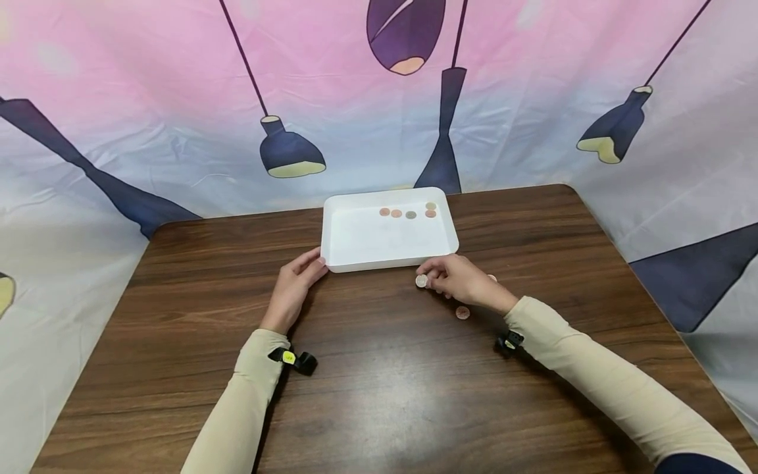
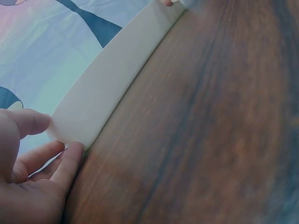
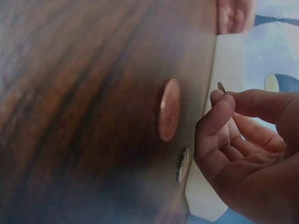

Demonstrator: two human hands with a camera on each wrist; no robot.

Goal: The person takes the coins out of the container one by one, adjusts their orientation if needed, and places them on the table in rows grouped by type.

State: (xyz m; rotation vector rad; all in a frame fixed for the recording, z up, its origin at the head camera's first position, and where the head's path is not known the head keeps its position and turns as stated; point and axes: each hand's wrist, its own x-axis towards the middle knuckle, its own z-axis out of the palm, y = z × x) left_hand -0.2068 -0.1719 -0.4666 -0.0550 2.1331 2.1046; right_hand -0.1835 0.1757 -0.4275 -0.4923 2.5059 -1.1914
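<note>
My right hand (image 1: 458,280) is just in front of the white tray (image 1: 385,265) and pinches a silver coin (image 1: 421,281) between thumb and fingertip. In the right wrist view that held coin (image 3: 221,87) appears edge-on. Below the hand a copper coin (image 1: 462,313) lies on the table, and another coin (image 1: 492,278) is partly hidden behind the wrist. Fingers of my left hand (image 1: 294,283) touch the tray's near left corner, fairly straight. Inside the tray, toward its far right, several coins lie flat, among them a grey one (image 1: 411,214) and a yellowish one (image 1: 430,206).
The dark wooden table (image 1: 367,395) extends to both sides and in front of the tray. A cloth printed with lamps (image 1: 293,148) hangs right behind its far edge. Each wrist bears a small black camera (image 1: 304,363) on a band.
</note>
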